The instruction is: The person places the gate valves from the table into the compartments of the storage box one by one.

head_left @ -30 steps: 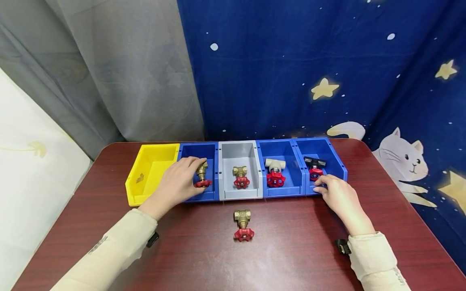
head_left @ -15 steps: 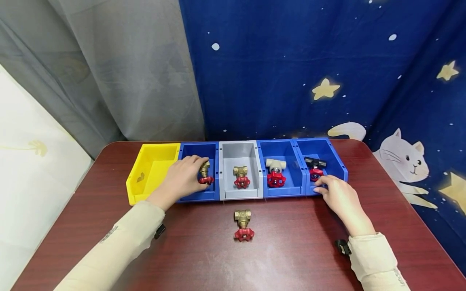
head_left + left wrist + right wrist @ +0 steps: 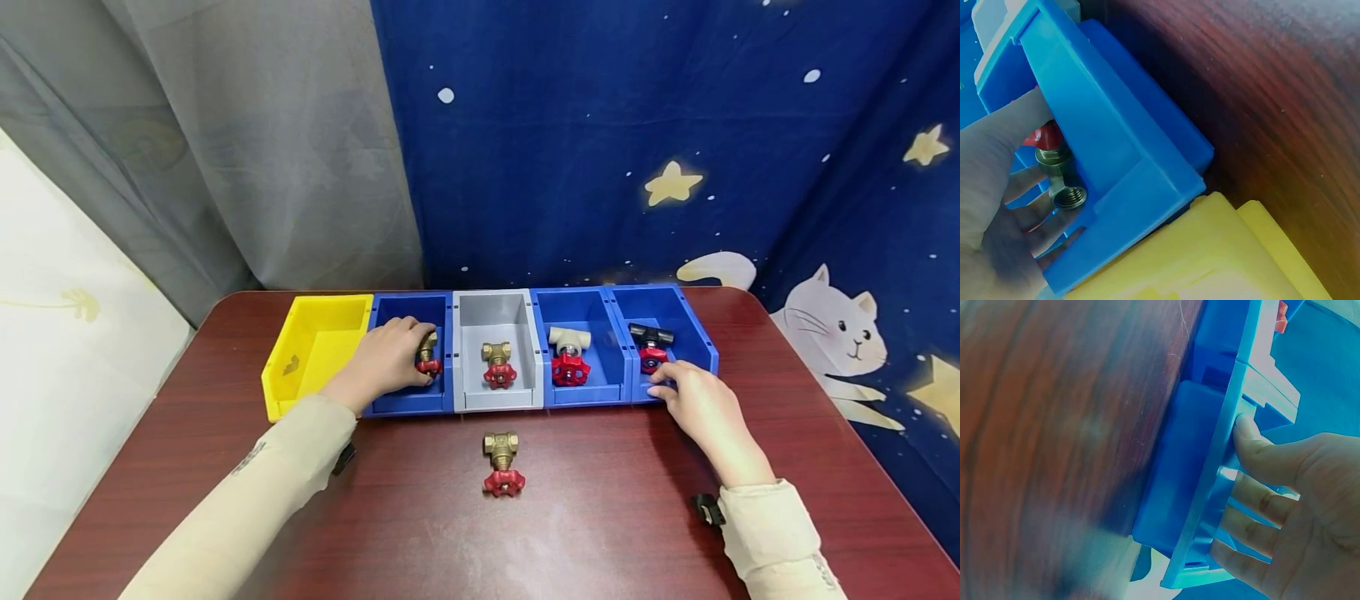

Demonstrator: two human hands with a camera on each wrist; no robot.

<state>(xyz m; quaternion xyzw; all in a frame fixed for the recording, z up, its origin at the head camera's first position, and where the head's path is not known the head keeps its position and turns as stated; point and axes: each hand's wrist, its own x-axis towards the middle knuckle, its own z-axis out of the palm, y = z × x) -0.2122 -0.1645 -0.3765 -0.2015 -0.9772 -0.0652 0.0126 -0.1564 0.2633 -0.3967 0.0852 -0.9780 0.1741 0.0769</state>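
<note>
Brass valve [image 3: 1057,167] between left fingers [image 3: 1047,231]

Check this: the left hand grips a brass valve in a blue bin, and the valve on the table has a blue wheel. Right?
Not quite: the wheel of the valve on the table is red, as the head view shows. The left hand does grip a brass valve in a blue bin.

You are in a curtained-off nook: grey drapes [image 3: 315,125] and a blue star-and-cat curtain [image 3: 525,167] back your wood-grain table [image 3: 420,525], where plastic bins [image 3: 498,402] hold valves [image 3: 570,362]; whether home or workshop is unclear.
</note>
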